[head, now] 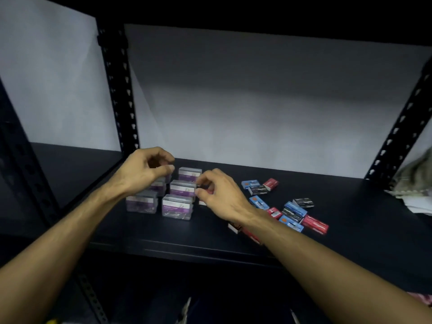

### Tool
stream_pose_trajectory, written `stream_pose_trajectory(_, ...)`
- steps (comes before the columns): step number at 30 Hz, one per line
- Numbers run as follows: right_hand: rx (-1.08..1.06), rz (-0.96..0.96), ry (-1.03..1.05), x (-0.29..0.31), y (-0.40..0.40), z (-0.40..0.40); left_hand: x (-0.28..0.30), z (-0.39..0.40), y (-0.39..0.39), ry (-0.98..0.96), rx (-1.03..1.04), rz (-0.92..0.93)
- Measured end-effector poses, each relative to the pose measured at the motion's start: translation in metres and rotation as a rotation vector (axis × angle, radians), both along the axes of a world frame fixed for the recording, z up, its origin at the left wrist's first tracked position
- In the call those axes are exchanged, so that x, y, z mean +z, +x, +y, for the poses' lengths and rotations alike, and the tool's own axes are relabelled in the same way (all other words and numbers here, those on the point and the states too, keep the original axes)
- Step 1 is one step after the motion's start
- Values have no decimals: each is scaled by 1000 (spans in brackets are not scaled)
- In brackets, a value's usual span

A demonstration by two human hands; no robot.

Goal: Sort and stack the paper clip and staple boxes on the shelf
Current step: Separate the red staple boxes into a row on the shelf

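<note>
Dark shelf (350, 230), white wall behind. Left hand (145, 170) raised over back-left of clear paper clip boxes (178, 206), fingers curled narrow; whether it grips anything, cannot tell. Boxes with purple labels clustered in 2 rows, close together, mid-left of shelf. Right hand (219, 195) just right of cluster, fingertips pinched near middle box edge; held item unclear. Staple boxes (293, 213), blue, red, black, scattered loose at right, some overlapping.

We seem to be in a stockroom or office supply store: a black boltless metal shelf (304, 242) with slotted uprights (120, 94) against a plain white wall (257, 113), carrying clear paper clip boxes (177, 206) and small staple boxes (294, 211) near its front edge.
</note>
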State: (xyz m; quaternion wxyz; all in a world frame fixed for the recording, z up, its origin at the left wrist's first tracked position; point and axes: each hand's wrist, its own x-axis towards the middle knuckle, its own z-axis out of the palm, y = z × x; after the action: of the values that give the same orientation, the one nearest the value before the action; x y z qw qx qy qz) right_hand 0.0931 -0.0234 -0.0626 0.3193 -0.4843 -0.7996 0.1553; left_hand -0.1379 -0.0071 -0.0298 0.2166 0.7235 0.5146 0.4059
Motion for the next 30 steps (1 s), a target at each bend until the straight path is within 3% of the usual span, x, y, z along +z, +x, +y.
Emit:
stream_pose_trajectory(15, -232, 36, -80, -1, 150, -6, -24, 39, 178, -55, -247, 70)
stream_pose_trajectory(22, -324, 87, -131, -10, 198, -7, -42, 49, 206, -97, -271, 170)
stream_pose_trajectory(30, -308, 73, -185, -21, 199, 0, -49, 65, 214, -55, -226, 237)
